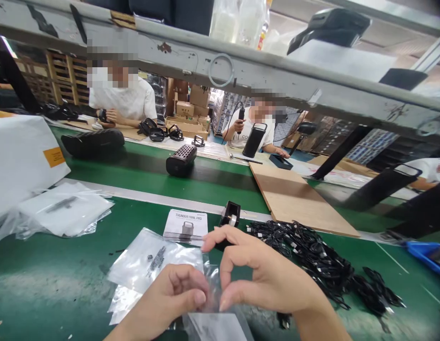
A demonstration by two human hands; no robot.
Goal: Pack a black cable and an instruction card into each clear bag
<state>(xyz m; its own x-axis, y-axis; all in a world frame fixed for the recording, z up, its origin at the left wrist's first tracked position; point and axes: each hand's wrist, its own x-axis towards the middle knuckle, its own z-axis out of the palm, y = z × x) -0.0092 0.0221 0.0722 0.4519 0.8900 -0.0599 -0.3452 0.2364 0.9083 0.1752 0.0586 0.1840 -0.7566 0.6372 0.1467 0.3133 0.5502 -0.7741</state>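
My left hand (172, 298) and my right hand (262, 274) meet low in the middle, both pinching a small clear plastic bag (215, 322) between thumb and fingers. The left is curled into a loose fist on the bag's left edge; the right pinches with thumb and forefinger, other fingers arched. Under and left of the hands lie more clear bags (149, 260) on the green mat. Just beyond the fingers lie a "Thunder Trail Pro" booklet (185, 226) and a black tape dispenser (230, 214).
A heap of black cables (312, 255) lies to the right, a brown board (294, 199) behind it. White bagged sheets (63, 208) lie left. Black speakers (180, 160) sit on the green conveyor. Two people work across it, under a grey shelf beam (241, 71).
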